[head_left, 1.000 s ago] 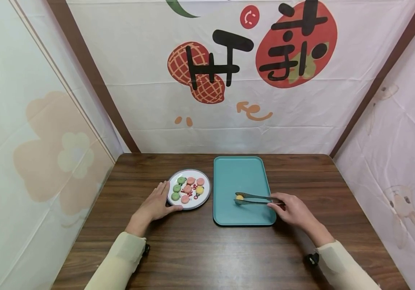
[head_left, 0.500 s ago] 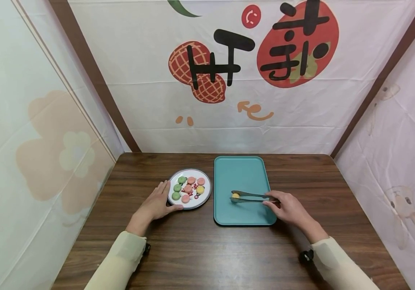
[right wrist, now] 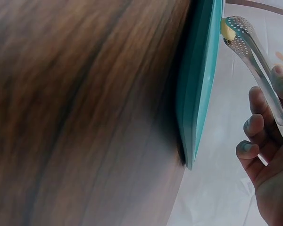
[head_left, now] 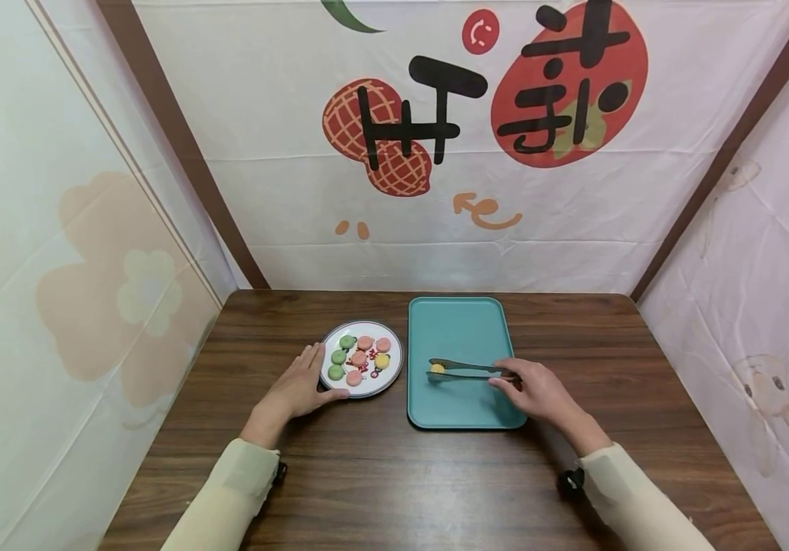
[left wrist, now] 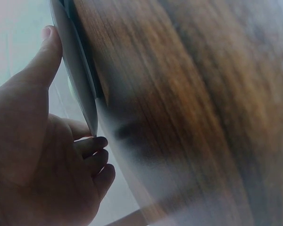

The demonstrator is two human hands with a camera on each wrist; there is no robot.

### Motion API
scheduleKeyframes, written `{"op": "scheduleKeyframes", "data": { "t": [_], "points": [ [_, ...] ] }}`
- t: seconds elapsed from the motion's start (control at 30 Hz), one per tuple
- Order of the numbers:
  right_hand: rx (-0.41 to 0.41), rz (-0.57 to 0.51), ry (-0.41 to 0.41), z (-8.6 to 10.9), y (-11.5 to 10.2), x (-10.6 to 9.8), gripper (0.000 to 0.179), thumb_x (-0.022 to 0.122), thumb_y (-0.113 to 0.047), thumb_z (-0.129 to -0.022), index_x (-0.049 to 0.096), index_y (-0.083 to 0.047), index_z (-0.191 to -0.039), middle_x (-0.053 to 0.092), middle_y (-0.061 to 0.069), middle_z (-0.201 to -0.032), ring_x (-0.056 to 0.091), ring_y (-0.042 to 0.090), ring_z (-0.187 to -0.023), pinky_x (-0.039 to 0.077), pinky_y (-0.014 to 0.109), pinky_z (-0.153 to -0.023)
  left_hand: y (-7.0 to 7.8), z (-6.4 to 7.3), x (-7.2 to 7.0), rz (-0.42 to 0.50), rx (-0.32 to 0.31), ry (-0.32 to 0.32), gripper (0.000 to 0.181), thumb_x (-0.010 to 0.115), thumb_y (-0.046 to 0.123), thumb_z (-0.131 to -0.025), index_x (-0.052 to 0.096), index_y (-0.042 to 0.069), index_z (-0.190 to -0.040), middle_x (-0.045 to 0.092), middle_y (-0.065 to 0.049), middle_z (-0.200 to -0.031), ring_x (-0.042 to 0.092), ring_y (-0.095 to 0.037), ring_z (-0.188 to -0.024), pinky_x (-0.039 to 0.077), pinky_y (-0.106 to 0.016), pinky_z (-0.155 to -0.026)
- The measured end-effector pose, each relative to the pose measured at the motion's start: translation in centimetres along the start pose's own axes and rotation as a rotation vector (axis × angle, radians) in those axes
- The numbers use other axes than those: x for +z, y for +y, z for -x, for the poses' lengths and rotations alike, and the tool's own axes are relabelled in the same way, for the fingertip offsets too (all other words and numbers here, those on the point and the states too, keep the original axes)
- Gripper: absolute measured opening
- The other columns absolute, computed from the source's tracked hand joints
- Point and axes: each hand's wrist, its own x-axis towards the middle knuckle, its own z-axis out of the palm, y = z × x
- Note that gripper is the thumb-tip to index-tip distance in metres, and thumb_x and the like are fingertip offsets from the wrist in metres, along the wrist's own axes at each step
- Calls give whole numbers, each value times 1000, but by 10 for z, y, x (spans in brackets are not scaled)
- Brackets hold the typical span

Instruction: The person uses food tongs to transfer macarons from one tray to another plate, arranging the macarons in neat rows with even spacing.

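Observation:
My left hand rests against the left side of a round white plate, thumb at its front rim and fingers along its edge. On the plate lie several green, pink and yellow macaron-like sweets. With my right hand I hold metal tongs with perforated ends, pinched between thumb and fingers. Between the tong ends sits a small yellow macaron-like sweet, over the left part of a teal tray. In the right wrist view the yellow sweet shows beyond the tray's rim.
The plate and tray stand side by side on a dark wooden table, with a narrow strip between them. A printed white cloth hangs behind the table, and more cloth hangs at both sides.
My right hand has moved left, carrying the tongs and the yellow sweet across the tray toward the plate. The left hand stays at the plate's rim.

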Motion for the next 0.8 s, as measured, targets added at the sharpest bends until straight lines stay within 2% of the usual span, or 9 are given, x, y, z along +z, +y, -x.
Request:
{"op": "scheduleKeyframes", "data": {
  "t": [0.2, 0.43, 0.8],
  "points": [
    [-29, -7, 10, -6, -3, 3, 31, 80, -20, -99, 77, 0, -123, 72, -7, -86, 48, -4, -62, 50, 24, -57, 1, -1, 0, -1, -3, 1, 120, 70, 68, -96, 12, -8, -168, 14, -31, -175, 11, -46, -164, 18, -58, -133],
    [-6, -24, -19, -11, -6, 6, 34, 78, -24, -102, 76, -1, -126, 68, -11, -82, 46, -4, -59, 47, 24, -56, 2, -1, -1, 0, 1, -1, 120, 70, 67, -96, 13, -8, -168, 14, -30, -175, 11, -46, -164, 17, -58, -133],
    [-13, -23, -35, -12, -3, 10, 32, 78, -23, -102, 75, -1, -125, 67, -10, -81, 45, -5, -59, 47, 24, -56, 2, 0, -3, -3, -10, -8, 119, 71, 67, -96, 12, -8, -168, 14, -30, -175, 12, -46, -164, 18, -59, -133]
  ]
}}
